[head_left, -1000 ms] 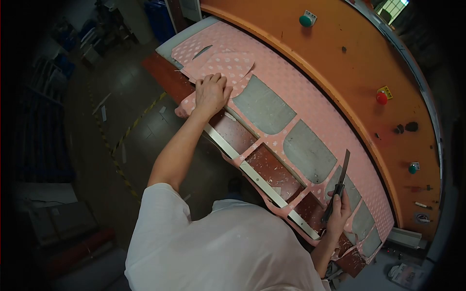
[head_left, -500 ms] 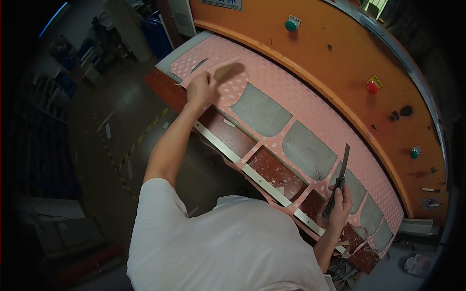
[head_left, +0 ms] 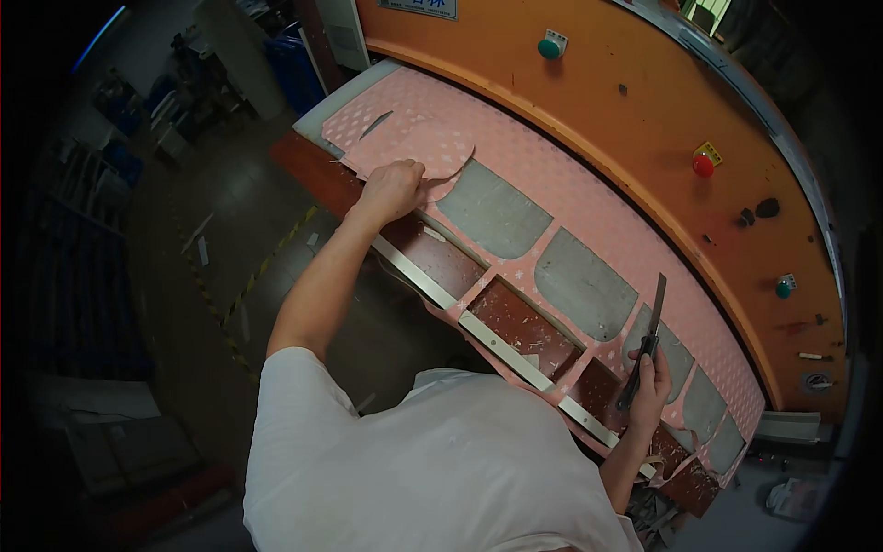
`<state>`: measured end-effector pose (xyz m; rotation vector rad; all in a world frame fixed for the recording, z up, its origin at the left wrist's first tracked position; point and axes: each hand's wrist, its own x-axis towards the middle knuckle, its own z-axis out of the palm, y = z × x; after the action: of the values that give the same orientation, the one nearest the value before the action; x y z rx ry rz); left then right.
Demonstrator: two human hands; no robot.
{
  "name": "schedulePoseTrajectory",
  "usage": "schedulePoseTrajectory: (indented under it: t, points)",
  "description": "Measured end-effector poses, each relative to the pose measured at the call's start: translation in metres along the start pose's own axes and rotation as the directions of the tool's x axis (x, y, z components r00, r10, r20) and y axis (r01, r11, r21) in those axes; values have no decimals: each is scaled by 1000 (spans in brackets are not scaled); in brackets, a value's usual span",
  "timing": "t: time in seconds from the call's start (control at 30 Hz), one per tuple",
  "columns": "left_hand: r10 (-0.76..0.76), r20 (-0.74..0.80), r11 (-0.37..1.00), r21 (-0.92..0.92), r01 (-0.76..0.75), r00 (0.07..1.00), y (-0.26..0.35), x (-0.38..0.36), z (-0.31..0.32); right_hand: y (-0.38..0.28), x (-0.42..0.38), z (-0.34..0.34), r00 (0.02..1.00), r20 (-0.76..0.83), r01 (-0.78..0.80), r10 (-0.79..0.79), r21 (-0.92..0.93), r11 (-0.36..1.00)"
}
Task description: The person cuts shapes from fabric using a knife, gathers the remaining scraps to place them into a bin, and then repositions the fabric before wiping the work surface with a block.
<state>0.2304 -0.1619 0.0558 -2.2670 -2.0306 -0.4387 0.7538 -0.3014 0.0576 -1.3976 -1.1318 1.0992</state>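
My left hand [head_left: 394, 190] is closed at the near edge of a rounded pink patterned piece [head_left: 440, 155], its fingertips partly hidden. That piece lies over the pink sheet [head_left: 570, 179], and its right edge is slightly raised. My right hand [head_left: 651, 386] grips a utility knife [head_left: 650, 342] by its black handle, with the long blade pointing up and away from me. The knife is over the right part of the sheet, near the cut-out openings that show a grey surface [head_left: 497, 210].
An orange panel [head_left: 625, 120] with green [head_left: 552, 46] and red [head_left: 704, 166] buttons rises behind the sheet. Along the near edge are brown trays [head_left: 520, 327] with scraps and pale metal strips [head_left: 506, 351]. Yellow-black tape [head_left: 262, 271] marks the floor at left.
My left hand has come down and nearer to me. The pink piece, earlier folded up with its tan underside showing, now lies pink side up. The right hand with the knife shifted slightly.
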Motion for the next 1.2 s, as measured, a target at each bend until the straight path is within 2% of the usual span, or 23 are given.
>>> schedulePoseTrajectory:
  t: [0.07,0.17,0.2,0.27,0.3,0.4,0.5,0.63,0.73,0.83,0.93,1.0,1.07,1.1,1.13,1.2]
  points:
    - [-33,53,998,57,30,998,2,6,3,-2,1,3,1000,3,4,-4,5,1000]
    - [-66,48,997,50,63,997,16,11,2,-2,-1,4,1000,-2,-6,6,9,1000]
    - [-13,-85,996,89,21,996,20,13,8,-1,0,4,1000,0,-12,12,9,1000]
    - [105,-338,982,185,-43,935,29,19,28,1,1,5,1000,9,-15,15,13,1000]
    - [84,-320,986,165,-32,944,35,21,35,2,2,6,1000,15,-12,11,15,1000]
    - [-79,-71,990,114,87,994,37,31,44,3,5,6,1000,19,-8,8,4,1000]
    - [-150,-63,981,113,156,987,19,36,45,5,5,4,1000,-3,-15,15,4,1000]
    - [-161,-69,985,52,165,985,7,38,39,3,4,3,998,-26,-58,58,16,998]
    - [-199,-24,978,57,200,980,11,40,40,6,13,-4,999,-45,-6,-1,-137,991]
    - [-201,-66,979,27,203,977,11,38,46,-3,30,-2,977,-65,141,-204,-525,840]
    - [-200,-142,980,-35,197,970,8,28,48,-13,51,-10,946,2,182,-323,-830,527]
    - [-237,-264,971,-95,220,935,-1,18,55,-12,66,-14,954,-33,121,-298,-868,482]
    - [-310,-429,950,-183,254,849,-16,11,68,-7,78,-21,957,-23,101,-289,-908,406]
    - [-385,-429,923,-159,351,817,-20,5,68,-3,81,-23,957,4,112,-291,-928,354]
    - [-469,-412,882,-264,390,781,-23,0,68,0,84,-25,956,33,125,-291,-945,303]
    - [-624,-356,766,-455,454,695,-30,-13,67,-2,81,-25,961,47,131,-272,-946,298]
